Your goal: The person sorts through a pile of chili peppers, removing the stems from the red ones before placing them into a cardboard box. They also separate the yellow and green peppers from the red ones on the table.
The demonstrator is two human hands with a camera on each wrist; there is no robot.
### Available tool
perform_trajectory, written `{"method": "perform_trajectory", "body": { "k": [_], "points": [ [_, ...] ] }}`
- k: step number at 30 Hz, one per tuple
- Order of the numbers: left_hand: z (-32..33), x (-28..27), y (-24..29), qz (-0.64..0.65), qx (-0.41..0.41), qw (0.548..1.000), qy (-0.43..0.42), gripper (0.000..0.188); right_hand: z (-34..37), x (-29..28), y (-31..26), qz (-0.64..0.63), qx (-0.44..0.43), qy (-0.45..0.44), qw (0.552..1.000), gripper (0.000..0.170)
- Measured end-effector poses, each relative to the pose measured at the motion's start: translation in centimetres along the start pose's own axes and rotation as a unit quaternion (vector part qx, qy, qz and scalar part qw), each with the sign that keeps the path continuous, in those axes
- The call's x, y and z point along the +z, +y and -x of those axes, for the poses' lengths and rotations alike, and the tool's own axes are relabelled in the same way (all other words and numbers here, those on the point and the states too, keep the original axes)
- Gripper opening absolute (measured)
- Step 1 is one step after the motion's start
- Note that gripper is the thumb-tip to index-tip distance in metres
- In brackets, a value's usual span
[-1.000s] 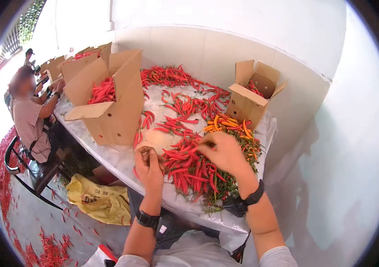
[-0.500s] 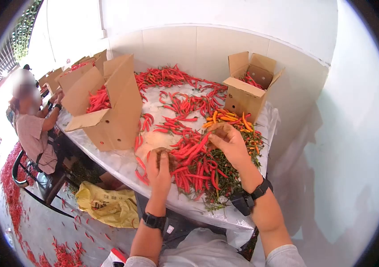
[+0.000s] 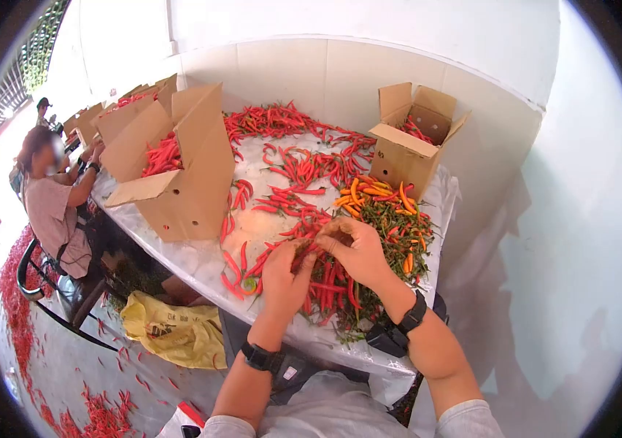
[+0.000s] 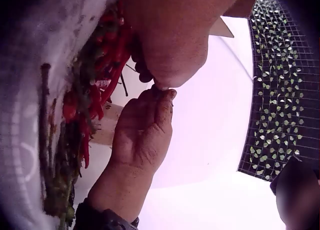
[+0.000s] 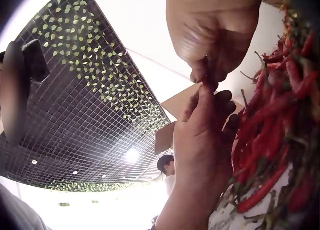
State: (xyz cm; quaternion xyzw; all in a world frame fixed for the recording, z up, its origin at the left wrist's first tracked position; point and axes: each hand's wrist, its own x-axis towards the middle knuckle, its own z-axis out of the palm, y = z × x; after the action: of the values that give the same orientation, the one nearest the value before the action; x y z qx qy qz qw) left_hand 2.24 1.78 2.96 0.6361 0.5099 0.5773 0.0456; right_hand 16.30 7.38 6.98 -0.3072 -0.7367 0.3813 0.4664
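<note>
Fingers of the left hand [image 3: 285, 279] and right hand [image 3: 360, 252] are pinching what seems a mostly hidden red chilli [image 5: 205, 81] between them, apparently working it over, the chilli pile [image 3: 333, 286] lying below, the next move calling for steady pressure.

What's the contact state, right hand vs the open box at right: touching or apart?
Apart. Head view shows it: orange peppers lie in the gap between the right hand and the open box.
</note>
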Motion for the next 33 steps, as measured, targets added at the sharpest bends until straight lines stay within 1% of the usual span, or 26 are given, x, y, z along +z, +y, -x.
{"method": "perform_trajectory", "body": {
  "k": [1, 4, 8, 10, 13, 14, 17, 19, 20, 22, 23, 25, 26, 28, 29, 31, 32, 33],
  "points": [
    [0.1, 0.1, -0.2, -0.004, 0.006, 1.0, 0.004, 0.023, 0.0, 0.0, 0.2, 0.023, -0.014, 0.015, 1.0, 0.011],
    [0.1, 0.3, -0.3, -0.027, 0.017, 0.999, 0.01, 0.021, -0.1, -0.1, 0.3, -0.003, -0.026, 0.045, 0.999, 0.011],
    [0.0, 0.3, 0.1, -0.036, 0.036, 0.998, 0.038, 0.016, -0.2, -0.4, 0.7, -0.029, 0.021, 0.081, 0.996, 0.012],
    [-0.2, 0.1, 0.5, -0.022, 0.035, 0.998, 0.038, 0.015, -0.3, -0.8, 0.3, -0.047, 0.04, 0.091, 0.994, 0.013],
    [-0.2, 0.2, 0.1, -0.027, 0.041, 0.997, 0.055, 0.013, -0.6, -0.8, 0.9, -0.088, 0.045, 0.156, 0.983, 0.016],
    [-0.2, 0.1, -0.1, -0.032, 0.045, 0.996, 0.063, 0.012, -0.7, -1.0, 1.1, -0.109, 0.048, 0.16, 0.98, 0.016],
    [0.1, -0.3, -0.3, -0.052, -0.007, 0.996, 0.072, 0.01, -1.0, -2.0, 1.6, -0.154, 0.056, 0.173, 0.971, 0.018],
    [0.2, -0.4, -0.3, -0.048, -0.019, 0.996, 0.077, 0.011, -1.2, -2.2, 2.0, -0.165, 0.058, 0.184, 0.967, 0.021],
    [0.2, -0.4, -0.3, -0.048, -0.025, 0.995, 0.08, 0.012, -1.1, -2.3, 1.8, -0.164, 0.07, 0.175, 0.968, 0.02],
    [0.1, -0.5, -0.2, -0.089, -0.001, 0.988, 0.127, 0.017, -0.8, -2.2, 0.7, -0.164, 0.096, 0.159, 0.969, 0.019],
    [0.0, -0.5, -0.2, -0.11, 0.012, 0.983, 0.149, 0.02, -0.8, -2.1, 0.7, -0.145, 0.089, 0.152, 0.974, 0.019],
    [0.2, -0.6, -0.4, -0.081, 0.016, 0.985, 0.149, 0.025, -0.7, -1.8, 0.8, -0.105, 0.076, 0.139, 0.982, 0.018],
    [0.2, -0.7, -0.5, -0.066, 0.018, 0.986, 0.149, 0.027, -0.6, -1.6, 0.9, -0.074, 0.056, 0.118, 0.989, 0.017],
    [0.0, -0.7, 0.4, -0.085, 0.068, 0.987, 0.121, 0.027, -0.4, -1.3, 1.1, -0.01, 0.015, 0.074, 0.997, 0.015],
    [-0.1, -0.7, 0.7, -0.094, 0.093, 0.985, 0.107, 0.028, -0.2, -0.9, 0.9, -0.021, 0.002, 0.051, 0.998, 0.015],
    [-0.2, -0.3, 0.6, -0.079, 0.104, 0.99, 0.057, 0.026, 0.2, -0.3, 0.2, -0.043, -0.023, 0.003, 0.999, 0.014],
    [-0.2, -0.1, 0.3, -0.072, 0.108, 0.991, 0.033, 0.025, 0.2, -0.4, -0.2, -0.038, 0.004, -0.029, 0.999, 0.014],
    [-0.1, 0.1, 0.1, -0.065, 0.099, 0.993, 0.027, 0.023, 0.3, -0.3, -0.5, -0.019, -0.009, -0.026, 0.999, 0.014]
  ]
}}
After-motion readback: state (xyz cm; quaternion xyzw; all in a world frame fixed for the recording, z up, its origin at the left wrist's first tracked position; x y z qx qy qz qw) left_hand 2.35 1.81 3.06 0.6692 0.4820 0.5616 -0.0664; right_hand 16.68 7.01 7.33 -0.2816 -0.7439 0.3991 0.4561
